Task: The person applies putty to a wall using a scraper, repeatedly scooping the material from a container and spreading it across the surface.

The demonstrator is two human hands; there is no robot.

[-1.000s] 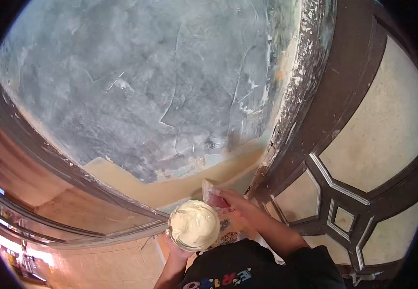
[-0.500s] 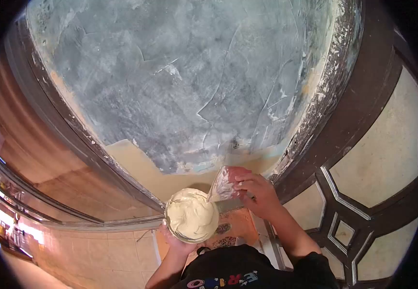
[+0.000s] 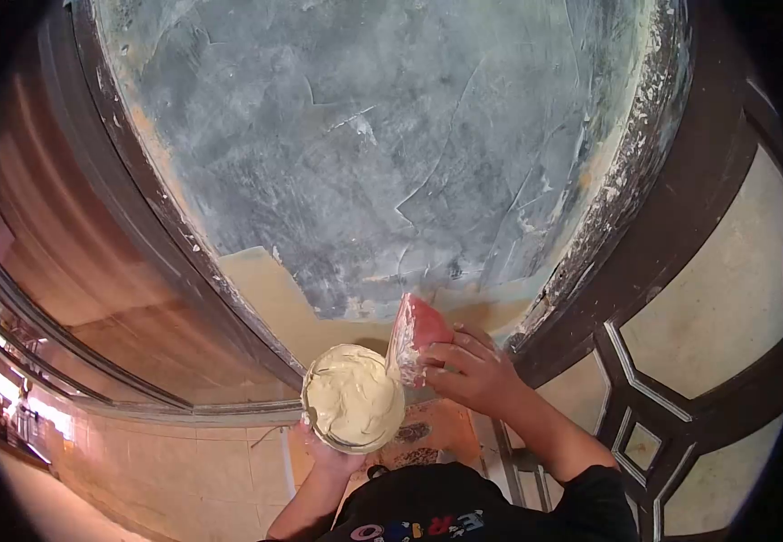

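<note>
The paste (image 3: pixel 354 396) looks smooth and creamy, the wall (image 3: pixel 364 172) matt.

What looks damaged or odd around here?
The edge strip right of the grey wall looks damaged: its dark surface is flaked and mottled with pale patches, unlike the smoother dark woodwork beside it. Pale smears also coat the red spreader in the right hand, likely just from use.

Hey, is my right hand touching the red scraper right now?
Touching. The head view shows it: the right hand grips the red scraper, with fingers lying across its red surface.
</note>
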